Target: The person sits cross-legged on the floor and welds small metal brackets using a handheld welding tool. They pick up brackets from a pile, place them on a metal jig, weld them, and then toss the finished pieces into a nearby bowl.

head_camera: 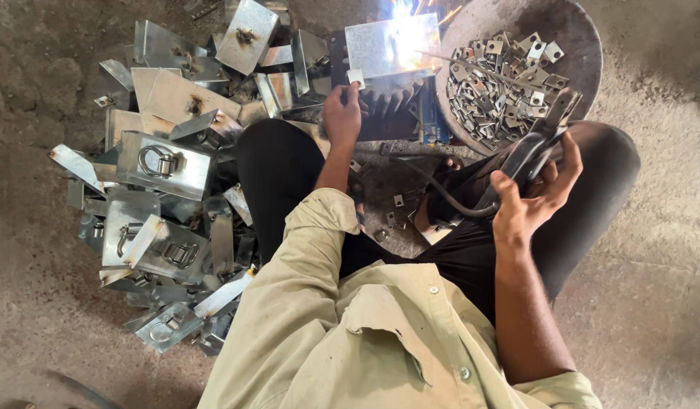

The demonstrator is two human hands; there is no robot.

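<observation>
A seated person welded on a dirt floor, knees wide apart. The left hand (342, 113) pinched a small square tab (356, 77) against the lower edge of a shiny steel plate (391, 44), which stood propped just beyond the knees, beside a round pan (584, 30) of loose tabs. The right hand (535, 193) was wrapped around the dark grip of an electrode holder (535, 148), whose thin rod (459, 67) reached across the pan's rim to a white arc (399, 9) at the plate's top edge.

The plate looked stiff, light for its size and sharp along its cut edges, likely hot near the arc; the safer hold appeared to be low, by the bottom edge, where the fingers already were. To the left lay a pile (164, 163) of similar plates, several carrying ring handles.
</observation>
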